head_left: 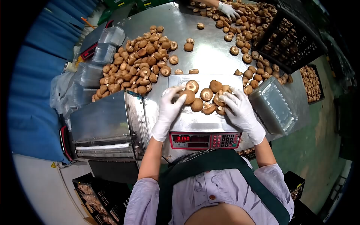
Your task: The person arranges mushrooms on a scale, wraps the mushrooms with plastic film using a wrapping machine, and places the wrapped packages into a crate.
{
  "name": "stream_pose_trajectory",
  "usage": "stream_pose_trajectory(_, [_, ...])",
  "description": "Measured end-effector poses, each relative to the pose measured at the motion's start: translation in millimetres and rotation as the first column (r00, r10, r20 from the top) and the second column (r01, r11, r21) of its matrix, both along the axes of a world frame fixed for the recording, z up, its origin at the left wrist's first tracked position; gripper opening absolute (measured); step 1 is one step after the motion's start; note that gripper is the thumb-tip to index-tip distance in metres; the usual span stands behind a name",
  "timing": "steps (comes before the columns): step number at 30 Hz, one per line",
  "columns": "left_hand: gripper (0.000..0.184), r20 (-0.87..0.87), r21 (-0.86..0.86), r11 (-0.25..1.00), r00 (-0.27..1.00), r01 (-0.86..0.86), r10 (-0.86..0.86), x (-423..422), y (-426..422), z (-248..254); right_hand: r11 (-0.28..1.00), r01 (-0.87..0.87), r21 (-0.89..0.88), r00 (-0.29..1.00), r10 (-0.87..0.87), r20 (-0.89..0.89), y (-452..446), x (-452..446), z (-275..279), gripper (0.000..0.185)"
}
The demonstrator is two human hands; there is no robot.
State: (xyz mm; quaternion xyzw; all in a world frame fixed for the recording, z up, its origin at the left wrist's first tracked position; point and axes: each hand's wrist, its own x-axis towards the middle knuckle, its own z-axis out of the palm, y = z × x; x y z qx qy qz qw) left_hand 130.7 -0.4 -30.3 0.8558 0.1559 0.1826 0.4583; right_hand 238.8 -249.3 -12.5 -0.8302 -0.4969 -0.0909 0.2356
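Several brown shiitake mushrooms (206,94) lie on the metal pan (195,125) of a weighing scale, some cap up and some showing pale undersides. My left hand (168,108), in a white glove, grips a shiitake mushroom (188,97) at the pan's left side between thumb and fingers. On the right, my gloved right hand (242,110) curls its fingers round a shiitake mushroom (218,99), with others touching it. Below the pan, the scale's red-framed panel (206,141) has lit red digits that seem to read 0150.
A large mushroom heap (138,63) lies left, beside clear plastic trays (90,75). Stacked clear trays (273,105) stand right of the scale. A metal machine (105,123) sits at left. Beyond, a black crate (292,37) leans over more mushrooms, near another person's gloved hand (229,11).
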Motion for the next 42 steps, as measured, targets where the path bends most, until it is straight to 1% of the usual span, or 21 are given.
stream_pose_trajectory(1, [0.036,-0.071,0.224,0.975,0.997,0.003,0.013,5,-1,-8,0.998,-0.054,0.007,0.998,0.054,0.014,2,3,-7,0.045])
stream_pose_trajectory(2, [0.036,-0.068,0.283,0.959,0.998,0.001,0.019,7,-2,-12,0.997,-0.072,0.020,0.997,0.071,0.035,4,6,-12,0.040])
stream_pose_trajectory(6, [0.039,0.032,0.123,0.992,0.999,0.018,-0.022,6,-11,-8,0.997,0.011,0.077,0.999,-0.007,-0.043,5,8,-2,0.035])
stream_pose_trajectory(8, [0.044,0.067,0.044,0.999,0.998,-0.008,0.005,5,-12,-3,0.938,0.195,0.285,0.812,0.009,-0.583,13,5,17,0.027])
stream_pose_trajectory(9, [0.044,0.064,0.046,0.999,0.998,-0.006,0.003,5,-14,-1,0.938,0.197,0.286,0.810,0.008,-0.586,19,4,16,0.027])
stream_pose_trajectory(11, [0.047,0.024,0.218,0.970,0.993,0.105,-0.113,7,-20,2,0.915,0.247,0.318,0.814,-0.018,-0.581,32,10,13,0.020])
stream_pose_trajectory(13, [0.056,-0.185,0.485,0.848,0.973,0.214,-0.140,10,-30,-4,0.978,0.166,0.130,0.962,-0.131,-0.239,50,25,-14,0.015])
stream_pose_trajectory(15, [0.057,-0.173,0.578,0.798,0.981,0.173,-0.088,8,-37,-11,0.978,0.162,0.134,0.987,-0.162,-0.010,56,22,-15,0.014])
stream_pose_trajectory(19, [0.054,0.011,0.335,0.936,0.993,0.110,-0.121,1,-27,-12,0.948,0.183,0.261,0.956,-0.109,-0.274,47,24,-13,0.017])
stream_pose_trajectory(21, [0.049,-0.001,0.136,0.990,0.999,-0.038,0.038,-9,-16,-3,0.896,0.267,0.354,0.916,-0.122,-0.382,33,20,-1,0.017])
stream_pose_trajectory(23, [0.038,-0.062,0.096,0.969,0.970,-0.228,0.235,-9,7,-3,0.877,0.323,0.356,0.891,-0.155,-0.427,14,18,6,0.017])
stream_pose_trajectory(25, [0.041,-0.164,0.185,0.953,0.949,-0.240,0.271,-13,47,-38,0.869,0.370,0.329,0.869,-0.198,-0.454,-6,17,3,0.016])
stream_pose_trajectory(28, [0.046,-0.298,-0.100,0.991,0.953,-0.088,0.055,-11,80,-87,0.857,0.416,0.305,0.815,-0.201,-0.544,-27,12,-4,0.015])
stream_pose_trajectory(29, [0.046,-0.295,-0.101,0.991,0.954,-0.083,0.050,-11,80,-93,0.847,0.441,0.298,0.786,-0.204,-0.584,-31,10,-6,0.015])
stream_pose_trajectory(31, [0.044,-0.400,0.163,0.984,0.906,-0.077,0.138,-8,74,-93,0.840,0.456,0.293,0.780,-0.219,-0.586,-34,5,-4,0.014])
stream_pose_trajectory(35, [0.036,-0.246,-0.015,0.916,0.889,-0.401,0.385,-5,82,-91,0.847,0.447,0.286,0.806,-0.244,-0.539,-38,-2,4,0.014])
stream_pose_trajectory(36, [0.042,-0.123,0.087,0.886,0.877,-0.456,0.464,-3,84,-83,0.850,0.441,0.289,0.814,-0.243,-0.527,-38,-3,5,0.014])
stream_pose_trajectory(37, [0.046,-0.019,-0.136,0.875,0.885,-0.464,0.466,-3,81,-76,0.853,0.431,0.293,0.824,-0.240,-0.513,-38,-3,5,0.013])
stream_pose_trajectory(39, [0.049,0.116,-0.238,0.884,0.891,-0.403,0.438,4,62,-42,0.855,0.431,0.288,0.825,-0.244,-0.509,-36,-4,5,0.013])
stream_pose_trajectory(41, [0.052,0.219,-0.054,0.955,0.930,-0.290,0.295,10,22,14,0.859,0.408,0.309,0.837,-0.216,-0.503,-32,-3,5,0.013])
stream_pose_trajectory(42, [0.053,0.440,0.243,0.949,0.895,-0.199,0.076,19,20,7,0.864,0.399,0.307,0.846,-0.218,-0.486,-30,-3,6,0.013])
